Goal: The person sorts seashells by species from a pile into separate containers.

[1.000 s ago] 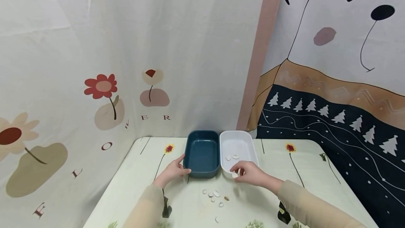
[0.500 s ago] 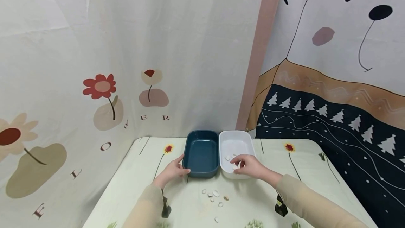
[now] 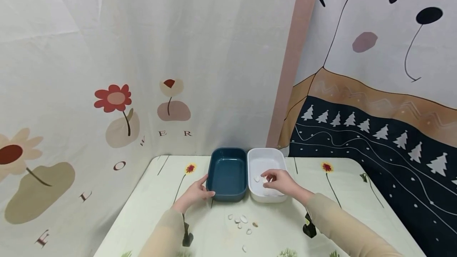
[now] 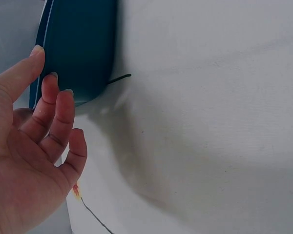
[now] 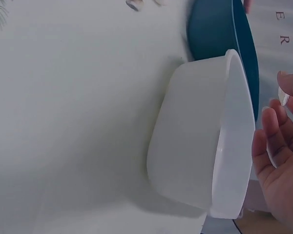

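Observation:
My left hand rests against the left side and near corner of a dark blue rectangular dish. In the left wrist view its thumb touches the rim and the other fingers are loosely bent beside the outer wall. My right hand is over the white dish, right of the blue one. Between its thumb and fingers it pinches a small white shell, seen in the right wrist view. Another pale shell lies inside the white dish; the hand partly hides the dish floor.
Several small pale shells and a brownish shell lie on the table in front of the dishes. A pale flowered cloth covers the table. Printed curtains hang behind it.
My right hand has moved from the white dish's near rim to over its inside, slightly farther back, carrying the shell. My left hand stays at the blue dish.

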The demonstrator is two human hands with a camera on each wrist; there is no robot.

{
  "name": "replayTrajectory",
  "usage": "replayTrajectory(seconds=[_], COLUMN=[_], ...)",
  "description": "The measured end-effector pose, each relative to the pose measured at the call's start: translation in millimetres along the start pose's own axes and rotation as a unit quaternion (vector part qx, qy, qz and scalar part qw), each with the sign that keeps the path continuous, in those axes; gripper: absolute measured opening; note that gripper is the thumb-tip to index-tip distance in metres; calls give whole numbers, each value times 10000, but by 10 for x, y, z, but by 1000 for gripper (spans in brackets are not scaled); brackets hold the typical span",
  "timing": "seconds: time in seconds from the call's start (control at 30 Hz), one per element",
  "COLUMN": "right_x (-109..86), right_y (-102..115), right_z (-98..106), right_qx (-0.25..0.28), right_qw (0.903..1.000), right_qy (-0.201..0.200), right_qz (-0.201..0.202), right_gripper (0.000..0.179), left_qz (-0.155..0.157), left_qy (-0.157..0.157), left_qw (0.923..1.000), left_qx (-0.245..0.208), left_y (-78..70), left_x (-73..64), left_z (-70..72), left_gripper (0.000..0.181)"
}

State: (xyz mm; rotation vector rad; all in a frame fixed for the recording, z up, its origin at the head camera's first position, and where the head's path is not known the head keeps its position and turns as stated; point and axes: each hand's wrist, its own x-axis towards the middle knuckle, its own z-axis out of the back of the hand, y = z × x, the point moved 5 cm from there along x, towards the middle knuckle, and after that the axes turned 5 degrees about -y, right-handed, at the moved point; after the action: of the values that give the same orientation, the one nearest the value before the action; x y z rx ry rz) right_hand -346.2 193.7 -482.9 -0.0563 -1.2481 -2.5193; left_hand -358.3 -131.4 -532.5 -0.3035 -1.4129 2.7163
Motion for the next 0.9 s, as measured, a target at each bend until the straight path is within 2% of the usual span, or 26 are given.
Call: replayTrajectory(seconds=[0.43, 0.63, 0.9], right_x=[167, 206, 241], right_y=[-244, -261, -239], right_z=[-110, -143, -189], right_qx=[-50, -63, 1], right_qw=[9990, 9987, 9978], right_qy=[-378, -438, -386], right_qz=[-217, -252, -536], right_gripper=[29, 30, 34], left_qz=[31, 0, 22], left_qy=[53, 50, 28], left_qw=[9999, 9999, 10000], left_qx=[-157, -93, -82], left_y=[29, 36, 24], left_x=[12, 25, 29], left_z=[-4, -16, -5], left_gripper=[87, 86, 84])
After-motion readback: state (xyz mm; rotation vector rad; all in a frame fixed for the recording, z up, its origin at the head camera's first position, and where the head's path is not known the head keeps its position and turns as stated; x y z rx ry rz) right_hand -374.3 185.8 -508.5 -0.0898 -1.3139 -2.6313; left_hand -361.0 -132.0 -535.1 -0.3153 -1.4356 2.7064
